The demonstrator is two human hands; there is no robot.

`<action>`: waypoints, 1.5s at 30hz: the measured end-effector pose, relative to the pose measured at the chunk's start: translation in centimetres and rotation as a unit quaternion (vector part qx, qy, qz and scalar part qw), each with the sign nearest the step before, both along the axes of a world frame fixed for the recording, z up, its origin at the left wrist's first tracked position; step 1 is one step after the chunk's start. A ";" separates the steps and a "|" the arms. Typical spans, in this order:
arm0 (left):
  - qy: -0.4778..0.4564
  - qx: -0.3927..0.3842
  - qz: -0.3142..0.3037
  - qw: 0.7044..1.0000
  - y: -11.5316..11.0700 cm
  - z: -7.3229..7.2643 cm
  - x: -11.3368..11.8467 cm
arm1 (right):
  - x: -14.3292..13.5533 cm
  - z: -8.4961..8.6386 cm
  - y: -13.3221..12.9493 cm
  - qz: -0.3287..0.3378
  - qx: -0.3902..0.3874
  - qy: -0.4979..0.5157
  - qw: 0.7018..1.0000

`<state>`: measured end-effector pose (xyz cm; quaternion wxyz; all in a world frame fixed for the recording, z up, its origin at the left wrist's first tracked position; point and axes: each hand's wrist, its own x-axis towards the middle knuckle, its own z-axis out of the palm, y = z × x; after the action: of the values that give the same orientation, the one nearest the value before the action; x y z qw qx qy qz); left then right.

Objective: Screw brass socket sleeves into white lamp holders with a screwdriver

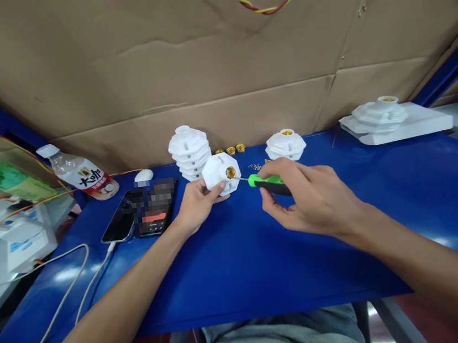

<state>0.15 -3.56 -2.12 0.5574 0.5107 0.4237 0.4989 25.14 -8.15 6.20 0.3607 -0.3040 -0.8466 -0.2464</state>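
Lampholder (pixel 213 169) with white octagonal base is in work, I believe. How far has it come?

About halfway, I would judge. A brass threaded shell (pixel 231 173) sits inside its mouth, and the screwdriver (pixel 270 182) reaches in there, so the fastening seems to be under way. Whether the tip meets a screw, I cannot see.

And the other pieces on the bench (pixel 266 267)?

The second lampholder (pixel 286 146), to the right of the small screws (pixel 254 166), shows brass in its mouth. So does the pile (pixel 379 117) on the flat white box (pixel 427 118); these look fitted. The stack (pixel 188 146) at left shows no brass on top, so probably it is left to do. Loose brass shells (pixel 231 150) lie near it.

Where is the worked lampholder, relative to the fingers?

It is in the grasp of the left hand (pixel 195 204), just before the stack: the thumb (pixel 217 191) lies on the near side, the other fingers are partly hidden. It is tilted, mouth towards the right hand (pixel 315 197). The right fingers grip the screwdriver's handle, apart from the lampholder; only the shaft bridges the gap.
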 end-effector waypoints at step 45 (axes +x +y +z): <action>-0.051 -0.006 -0.030 0.998 0.8 -0.2 -0.8 | 0.4 -0.2 0.9 0.046 0.021 -0.056 0.997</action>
<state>-0.70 -2.76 -2.35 0.5961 0.4935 0.3822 0.5051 25.58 -7.29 6.03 0.3303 -0.2426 -0.8733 -0.2634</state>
